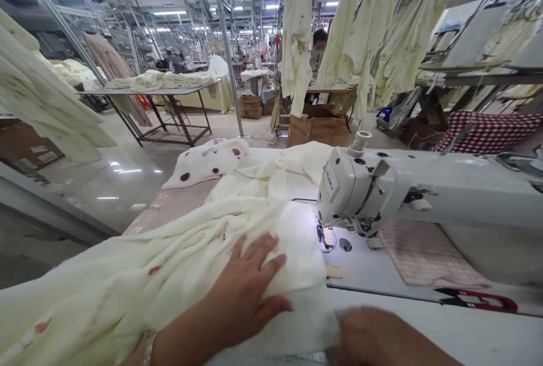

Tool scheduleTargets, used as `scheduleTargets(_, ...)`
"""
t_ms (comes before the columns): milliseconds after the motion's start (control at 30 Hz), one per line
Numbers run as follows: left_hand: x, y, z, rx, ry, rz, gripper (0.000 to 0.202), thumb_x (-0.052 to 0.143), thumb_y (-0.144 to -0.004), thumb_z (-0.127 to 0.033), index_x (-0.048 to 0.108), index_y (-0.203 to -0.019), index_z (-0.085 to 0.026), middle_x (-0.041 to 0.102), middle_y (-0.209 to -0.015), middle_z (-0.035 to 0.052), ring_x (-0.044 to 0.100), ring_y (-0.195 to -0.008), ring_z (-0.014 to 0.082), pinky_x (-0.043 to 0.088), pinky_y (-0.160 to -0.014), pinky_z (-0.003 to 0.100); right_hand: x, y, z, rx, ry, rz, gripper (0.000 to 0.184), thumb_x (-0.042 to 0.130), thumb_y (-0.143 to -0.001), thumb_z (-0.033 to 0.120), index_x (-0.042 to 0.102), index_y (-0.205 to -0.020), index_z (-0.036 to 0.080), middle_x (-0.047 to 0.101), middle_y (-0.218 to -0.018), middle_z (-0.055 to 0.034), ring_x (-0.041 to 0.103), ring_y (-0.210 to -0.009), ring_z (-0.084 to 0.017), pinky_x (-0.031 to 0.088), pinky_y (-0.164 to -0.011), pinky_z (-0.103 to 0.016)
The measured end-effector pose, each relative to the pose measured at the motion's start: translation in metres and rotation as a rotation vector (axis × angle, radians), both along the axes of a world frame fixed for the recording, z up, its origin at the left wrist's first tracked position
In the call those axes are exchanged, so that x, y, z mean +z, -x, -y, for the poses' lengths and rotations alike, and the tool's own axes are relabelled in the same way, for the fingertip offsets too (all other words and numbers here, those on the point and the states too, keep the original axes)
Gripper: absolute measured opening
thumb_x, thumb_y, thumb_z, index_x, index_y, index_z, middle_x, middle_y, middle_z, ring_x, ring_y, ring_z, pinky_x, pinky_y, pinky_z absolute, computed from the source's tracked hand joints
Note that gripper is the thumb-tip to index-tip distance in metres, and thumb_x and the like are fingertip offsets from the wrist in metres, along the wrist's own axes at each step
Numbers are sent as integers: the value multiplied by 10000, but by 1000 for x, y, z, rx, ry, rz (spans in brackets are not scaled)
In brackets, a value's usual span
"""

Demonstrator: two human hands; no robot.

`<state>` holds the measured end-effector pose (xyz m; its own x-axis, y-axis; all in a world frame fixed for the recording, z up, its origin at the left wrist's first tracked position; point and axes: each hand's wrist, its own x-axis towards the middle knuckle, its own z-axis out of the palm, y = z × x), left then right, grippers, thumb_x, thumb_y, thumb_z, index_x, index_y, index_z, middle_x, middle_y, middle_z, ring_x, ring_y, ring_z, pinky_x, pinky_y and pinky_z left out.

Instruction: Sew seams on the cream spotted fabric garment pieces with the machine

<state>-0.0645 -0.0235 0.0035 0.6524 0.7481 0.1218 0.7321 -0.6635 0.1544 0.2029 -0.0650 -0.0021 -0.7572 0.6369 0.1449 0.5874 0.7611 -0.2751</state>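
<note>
My left hand [250, 284] lies on a pale cream cloth [203, 241] with small reddish marks, fingers spread flat. The cloth covers the left part of the sewing machine's table and runs off toward the lower left. My right hand [373, 335] is at the cloth's near right corner, smeared by motion; its fingers look curled, but whether they grip the cloth is hidden. The cloth's right edge lies just left of the needle area of a white sewing machine [424, 185], whose lamp lights the spot. A white cloth with dark spots [203, 162] lies at the back of the table.
Red-handled thread snips [479, 300] and a pinkish checked cloth [432, 253] lie right, by the machine arm. Cream garments [299, 32] hang ahead. Beyond are a cardboard box [318, 127], a metal-legged table [169, 91] with cloth, and a person [318, 52].
</note>
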Motion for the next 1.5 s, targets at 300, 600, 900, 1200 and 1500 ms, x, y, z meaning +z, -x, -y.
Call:
scheduleTargets(300, 4, -48, -15, 16, -35, 186, 183, 367, -880, -133, 501, -758, -160, 530, -752, 48, 492, -704, 187, 434, -680, 346, 11, 7, -51, -229, 163, 161, 228, 473, -868, 148, 602, -994, 287, 618, -782, 19, 566, -744, -178, 321, -676, -304)
scheduleTargets(600, -9, -46, -11, 1, 62, 311, 139, 393, -915, -226, 477, -817, -175, 526, -812, 40, 469, -740, 193, 406, -675, 340, 9, 1, -67, -276, 47, 275, 167, 438, -873, 154, 542, -756, 210, 579, -681, 7, 512, -589, -158, 195, -525, -272)
scheduleTargets(900, -21, -56, -11, -302, -144, 25, 70, 459, -900, -183, 523, -875, -170, 497, -816, 26, 434, -739, 187, 374, -667, 333, 11, -22, -35, -217, 122, 241, 198, 402, -851, 99, 506, -719, 203, 582, -706, 16, 499, -644, -159, 287, -650, -292)
scheduleTargets(1200, -7, -46, -15, -214, 1, 47, 81, 563, -846, -264, 544, -867, -189, 531, -851, 25, 462, -786, 193, 366, -777, 379, 6, -32, -45, -310, 126, 140, 200, 395, -900, 158, 530, -759, 203, 580, -718, 8, 510, -663, -170, 301, -647, -297)
scheduleTargets(1500, -3, -64, -21, -92, 182, 223, 263, 711, -728, -341, 547, -879, -203, 561, -813, -6, 499, -757, 181, 345, -669, 313, -6, -36, -51, -342, 106, 70, 195, 398, -946, 255, 528, -808, 209, 587, -766, 14, 531, -716, -157, 314, -683, -305)
